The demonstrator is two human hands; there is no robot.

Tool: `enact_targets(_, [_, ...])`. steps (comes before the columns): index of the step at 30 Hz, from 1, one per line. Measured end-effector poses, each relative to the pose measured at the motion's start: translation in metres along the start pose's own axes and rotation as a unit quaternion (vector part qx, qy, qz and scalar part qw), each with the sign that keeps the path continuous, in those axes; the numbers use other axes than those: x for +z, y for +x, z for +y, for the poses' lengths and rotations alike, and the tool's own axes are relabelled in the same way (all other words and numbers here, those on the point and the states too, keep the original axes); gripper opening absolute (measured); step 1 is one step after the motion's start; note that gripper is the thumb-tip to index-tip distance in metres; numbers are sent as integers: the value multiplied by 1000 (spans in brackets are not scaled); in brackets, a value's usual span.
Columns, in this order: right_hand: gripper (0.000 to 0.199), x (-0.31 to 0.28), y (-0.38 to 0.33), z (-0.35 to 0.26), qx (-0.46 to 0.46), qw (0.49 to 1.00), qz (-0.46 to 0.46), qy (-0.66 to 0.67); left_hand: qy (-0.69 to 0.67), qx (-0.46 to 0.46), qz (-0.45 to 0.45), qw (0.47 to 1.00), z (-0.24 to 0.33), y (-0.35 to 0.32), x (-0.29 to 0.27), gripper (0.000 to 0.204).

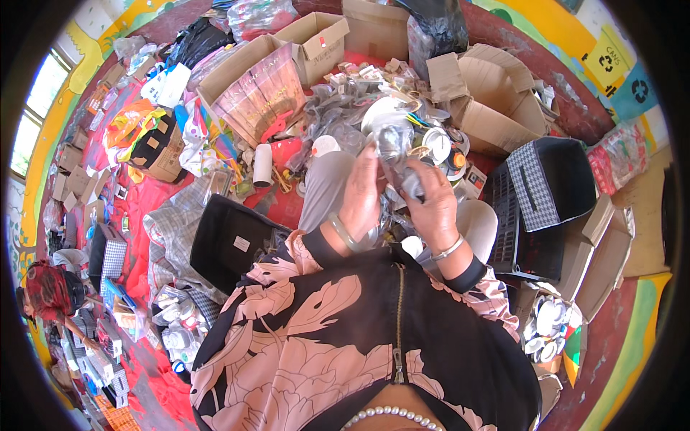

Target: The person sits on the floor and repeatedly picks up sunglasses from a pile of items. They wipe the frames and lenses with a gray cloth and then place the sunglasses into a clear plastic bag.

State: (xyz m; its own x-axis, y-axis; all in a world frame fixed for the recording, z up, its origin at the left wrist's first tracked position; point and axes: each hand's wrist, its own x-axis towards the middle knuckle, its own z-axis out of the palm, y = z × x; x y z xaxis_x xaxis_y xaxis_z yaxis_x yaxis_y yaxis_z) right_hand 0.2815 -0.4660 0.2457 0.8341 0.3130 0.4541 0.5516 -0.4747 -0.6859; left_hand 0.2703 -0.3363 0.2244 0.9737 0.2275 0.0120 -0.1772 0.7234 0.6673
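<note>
In front of my body, both hands are raised over a heap of clear plastic pieces (343, 115). My left hand (362, 190) has its fingers pressed together against the side of a crumpled clear plastic piece (394, 141); its exact kind is too blurred to tell. My right hand (434, 207) curls round the lower end of that see-through plastic, its fingertips partly hidden. Just beyond the hands lie a white round lid (381, 113) and a metal-rimmed round lid (436, 144). A white cardboard tube (262, 166) stands left of the heap.
Open cardboard boxes (496, 93) ring the heap at the back and right. A black bin (233, 241) lies at left; a black crate (521, 215) with a checked fabric box (550, 183) stands at right. Another person (54, 294) bends over goods at far left.
</note>
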Motion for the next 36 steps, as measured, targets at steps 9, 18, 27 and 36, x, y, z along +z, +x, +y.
enact_targets(9, [49,-18,8,-13,58,956,-146,250,-81,-168,34,982,8,15,-36,34])
enact_targets(18, [57,-12,55,-20,-73,987,-63,126,-124,-224,-102,961,5,7,-28,36])
enact_targets(27, [51,9,7,-28,-221,960,-172,8,-62,-130,-76,987,31,9,-35,46])
enact_targets(36, [58,-14,-1,-26,-242,901,-316,175,-156,-69,-69,983,38,21,-47,55])
